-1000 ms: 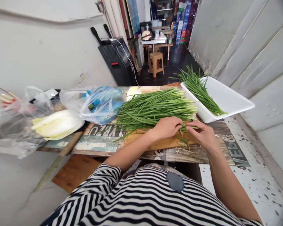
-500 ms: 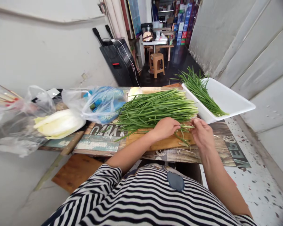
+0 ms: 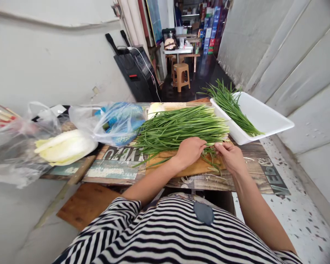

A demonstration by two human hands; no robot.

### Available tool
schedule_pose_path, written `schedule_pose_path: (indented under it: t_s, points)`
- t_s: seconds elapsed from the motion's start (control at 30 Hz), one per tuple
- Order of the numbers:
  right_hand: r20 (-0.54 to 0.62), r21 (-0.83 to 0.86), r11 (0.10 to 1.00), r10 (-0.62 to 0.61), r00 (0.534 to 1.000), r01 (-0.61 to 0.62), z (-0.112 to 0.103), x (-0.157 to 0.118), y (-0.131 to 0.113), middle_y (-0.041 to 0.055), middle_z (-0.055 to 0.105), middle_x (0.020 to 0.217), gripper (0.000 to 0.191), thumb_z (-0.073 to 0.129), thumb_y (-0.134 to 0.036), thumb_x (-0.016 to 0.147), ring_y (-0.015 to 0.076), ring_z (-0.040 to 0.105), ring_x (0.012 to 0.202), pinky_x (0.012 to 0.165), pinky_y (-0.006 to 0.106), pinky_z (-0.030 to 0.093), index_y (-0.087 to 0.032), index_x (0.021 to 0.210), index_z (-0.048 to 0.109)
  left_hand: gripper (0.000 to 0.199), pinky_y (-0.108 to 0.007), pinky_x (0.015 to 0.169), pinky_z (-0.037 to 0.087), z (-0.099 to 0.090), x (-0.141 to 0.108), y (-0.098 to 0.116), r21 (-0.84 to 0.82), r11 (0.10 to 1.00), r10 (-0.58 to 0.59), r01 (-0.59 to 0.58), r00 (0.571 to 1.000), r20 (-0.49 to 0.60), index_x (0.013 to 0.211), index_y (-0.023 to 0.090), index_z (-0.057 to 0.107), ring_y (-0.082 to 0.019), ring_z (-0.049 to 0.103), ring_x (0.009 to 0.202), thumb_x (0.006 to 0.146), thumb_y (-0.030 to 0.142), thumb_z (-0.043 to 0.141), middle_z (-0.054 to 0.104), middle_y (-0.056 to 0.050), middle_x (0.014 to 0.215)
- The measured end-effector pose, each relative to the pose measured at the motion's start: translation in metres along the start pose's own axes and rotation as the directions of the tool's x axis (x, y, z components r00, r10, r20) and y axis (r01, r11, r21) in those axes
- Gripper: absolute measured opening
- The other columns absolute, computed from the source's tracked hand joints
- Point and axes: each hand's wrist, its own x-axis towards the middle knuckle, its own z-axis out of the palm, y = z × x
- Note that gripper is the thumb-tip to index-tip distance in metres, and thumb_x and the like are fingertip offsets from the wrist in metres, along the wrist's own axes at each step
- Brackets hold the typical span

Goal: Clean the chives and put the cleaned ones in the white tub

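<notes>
A large heap of green chives [image 3: 181, 126] lies across a wooden cutting board [image 3: 167, 168], pale stem ends toward the right. My left hand [image 3: 191, 150] is closed at the near edge of the heap, pinching a few chive stems. Close beside it on the right, my right hand [image 3: 229, 156] has its thumb and forefinger pressed together on the pale ends of the same chives. The exact number of stems is hidden by my fingers. Loose trimmed bits lie on the board beneath my hands.
To the right stands a white plastic tub [image 3: 266, 113] with more chives leaning over its rim. On the left are a napa cabbage [image 3: 67, 146], a clear plastic bag [image 3: 13, 146] and a blue-netted bundle in plastic [image 3: 121, 121]. A brown stool [image 3: 180, 77] stands beyond the table.
My right hand has shifted left along the stems, closer to my left hand. My left hand has stayed nearly in place. The view has moved slightly.
</notes>
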Motion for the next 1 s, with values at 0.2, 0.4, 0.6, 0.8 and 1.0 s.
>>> schedule_pose_path:
  t_s: [0.2,0.4,0.6,0.8,1.0]
  points:
    - [0.021,0.117,0.992,-0.046,0.999,0.043,0.003,-0.003,0.000,-0.0003,0.064,0.063,0.031,0.081,-0.048,0.060,0.0113,0.053,0.056,0.057,0.026,0.044,-0.019,0.064,0.068,0.027,-0.028,0.083,0.046,-0.002,0.004,-0.005,-0.173,0.985,-0.010,0.014,1.000,0.026,0.097,0.017,0.073,-0.019,0.065,0.092,0.094,0.026,0.047,0.074,-0.006,0.098]
    - [-0.072,-0.384,0.907,-0.216,0.974,0.173,-0.022,0.010,-0.003,-0.0012,0.060,0.055,0.033,0.071,-0.052,0.071,0.0134,0.051,0.053,0.057,0.028,0.041,-0.019,0.066,0.071,0.028,-0.023,0.064,0.040,-0.025,0.008,-0.020,-0.466,0.878,-0.040,0.104,0.989,0.144,0.088,0.013,0.071,-0.012,0.056,0.067,0.091,0.029,0.049,0.068,-0.001,0.074]
    - [0.364,-0.664,0.557,-0.341,0.867,0.498,-0.032,0.018,-0.001,0.0045,0.065,0.068,0.041,0.052,-0.048,0.087,0.0182,0.059,0.067,0.068,0.031,0.044,-0.020,0.062,0.070,0.029,-0.025,0.065,0.038,-0.045,0.003,-0.023,-0.325,0.937,-0.145,0.127,0.989,-0.034,0.083,0.014,0.069,-0.013,0.054,0.069,0.086,0.041,0.058,0.066,-0.001,0.076]
    - [0.191,-0.798,0.457,-0.427,0.884,0.394,-0.038,0.033,0.016,0.0073,0.068,0.084,0.028,0.051,-0.025,0.080,0.0214,0.060,0.075,0.073,0.036,0.048,-0.020,0.092,0.076,0.022,-0.030,0.078,0.047,-0.047,-0.001,-0.013,-0.125,0.977,-0.190,0.175,0.975,-0.115,0.102,0.020,0.068,-0.020,0.064,0.087,0.090,0.030,0.054,0.072,-0.005,0.098]
    - [0.170,-0.901,0.282,-0.472,0.865,0.330,-0.036,0.040,0.014,0.0137,0.062,0.092,0.024,0.055,-0.026,0.082,0.0301,0.054,0.093,0.079,0.044,0.047,-0.017,0.093,0.074,0.023,-0.033,0.089,0.049,-0.038,0.003,-0.008,-0.070,0.984,-0.171,0.166,0.983,-0.070,0.104,0.020,0.069,-0.022,0.065,0.097,0.090,0.023,0.051,0.072,-0.006,0.104]
